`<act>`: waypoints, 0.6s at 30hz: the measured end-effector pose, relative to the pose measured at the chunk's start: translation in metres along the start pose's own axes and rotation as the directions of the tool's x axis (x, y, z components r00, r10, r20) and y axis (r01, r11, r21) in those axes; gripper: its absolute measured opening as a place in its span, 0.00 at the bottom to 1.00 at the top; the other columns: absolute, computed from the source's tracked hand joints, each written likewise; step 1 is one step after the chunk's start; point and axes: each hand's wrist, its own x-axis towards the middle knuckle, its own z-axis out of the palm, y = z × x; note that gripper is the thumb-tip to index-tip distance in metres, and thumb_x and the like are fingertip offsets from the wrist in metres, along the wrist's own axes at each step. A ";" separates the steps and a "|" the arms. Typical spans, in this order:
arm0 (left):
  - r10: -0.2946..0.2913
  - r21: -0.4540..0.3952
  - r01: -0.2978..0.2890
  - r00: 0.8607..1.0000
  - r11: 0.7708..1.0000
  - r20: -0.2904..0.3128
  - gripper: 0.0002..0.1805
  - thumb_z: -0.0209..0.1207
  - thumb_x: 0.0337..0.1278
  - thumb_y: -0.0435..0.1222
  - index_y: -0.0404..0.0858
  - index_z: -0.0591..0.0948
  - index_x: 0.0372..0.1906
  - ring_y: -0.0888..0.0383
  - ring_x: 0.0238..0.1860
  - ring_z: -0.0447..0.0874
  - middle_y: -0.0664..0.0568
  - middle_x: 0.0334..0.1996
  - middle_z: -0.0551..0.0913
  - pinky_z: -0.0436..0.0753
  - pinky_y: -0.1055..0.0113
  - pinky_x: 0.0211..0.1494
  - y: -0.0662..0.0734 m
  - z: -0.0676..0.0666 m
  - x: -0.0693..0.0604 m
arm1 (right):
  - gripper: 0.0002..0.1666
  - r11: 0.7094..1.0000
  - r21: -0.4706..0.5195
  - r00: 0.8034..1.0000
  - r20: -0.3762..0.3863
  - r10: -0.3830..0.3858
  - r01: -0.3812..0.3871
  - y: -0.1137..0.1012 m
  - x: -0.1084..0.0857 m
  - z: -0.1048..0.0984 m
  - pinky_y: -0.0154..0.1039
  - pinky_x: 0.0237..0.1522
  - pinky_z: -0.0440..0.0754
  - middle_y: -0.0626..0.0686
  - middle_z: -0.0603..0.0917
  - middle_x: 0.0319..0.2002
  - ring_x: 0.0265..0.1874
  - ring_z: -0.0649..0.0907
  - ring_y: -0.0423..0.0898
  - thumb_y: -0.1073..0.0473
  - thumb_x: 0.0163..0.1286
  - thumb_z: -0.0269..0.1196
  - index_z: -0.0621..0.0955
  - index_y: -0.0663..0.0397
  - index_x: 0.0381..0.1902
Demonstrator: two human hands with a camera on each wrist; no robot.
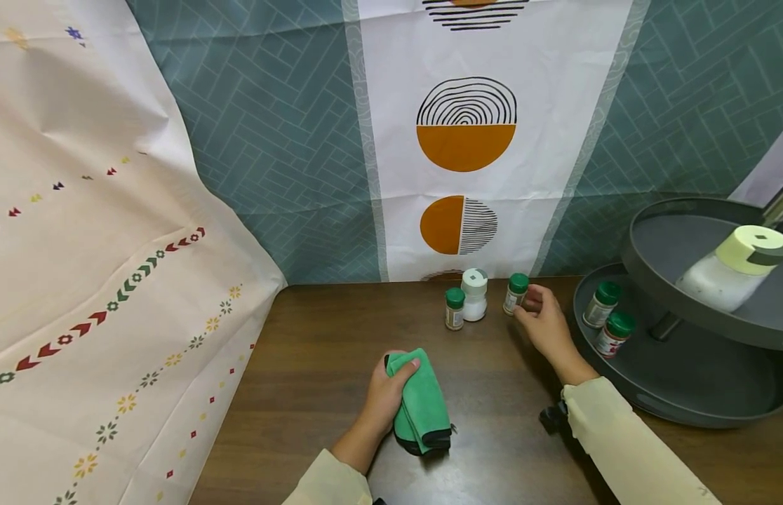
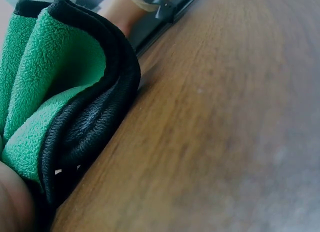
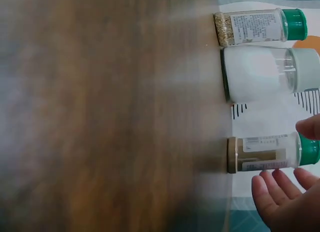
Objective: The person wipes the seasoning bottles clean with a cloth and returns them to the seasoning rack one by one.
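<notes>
My left hand [image 1: 384,393] grips a folded green cloth [image 1: 424,403] with black edging, low over the wooden table. In the left wrist view the folds of the cloth [image 2: 35,87] stand close to the tabletop. At the back, my right hand [image 1: 546,326] is beside a small green-capped spice jar [image 1: 515,296]. The right wrist view shows that jar [image 3: 265,152] upright with brown powder, between the thumb and the spread fingers; firm contact cannot be made out. To its left stand a white-capped jar of white contents [image 1: 474,298] and another green-capped spice jar [image 1: 454,310].
A dark two-tier round rack [image 1: 701,393] stands at the right. Two green-capped jars [image 1: 600,305] sit on its lower tier, and a pale-capped jar [image 1: 732,270] on the upper. A patterned curtain [image 1: 290,140] hangs behind the table [image 1: 316,337]; cream fabric [image 1: 145,280] covers the left.
</notes>
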 end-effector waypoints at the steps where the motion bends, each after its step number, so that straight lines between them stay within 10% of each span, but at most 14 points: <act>1: 0.001 -0.002 -0.001 1.000 1.000 0.002 0.21 0.68 0.61 0.43 0.35 0.77 0.52 0.61 0.34 0.83 0.53 0.37 0.82 0.83 0.67 0.41 0.000 0.000 0.000 | 0.36 1.000 0.002 1.000 0.001 0.010 -0.010 0.000 0.002 0.001 0.58 0.63 0.74 0.71 0.68 0.67 0.64 0.74 0.66 0.60 0.74 0.60 0.60 0.68 0.72; 18: 0.022 -0.046 -0.022 1.000 0.999 0.013 0.22 0.68 0.60 0.39 0.34 0.78 0.54 0.61 0.39 0.83 0.51 0.43 0.82 0.83 0.67 0.46 0.005 0.001 -0.001 | 0.32 0.999 -0.009 0.999 0.005 0.035 -0.035 -0.002 0.005 0.006 0.59 0.65 0.73 0.69 0.77 0.62 0.63 0.77 0.64 0.47 0.76 0.60 0.68 0.63 0.67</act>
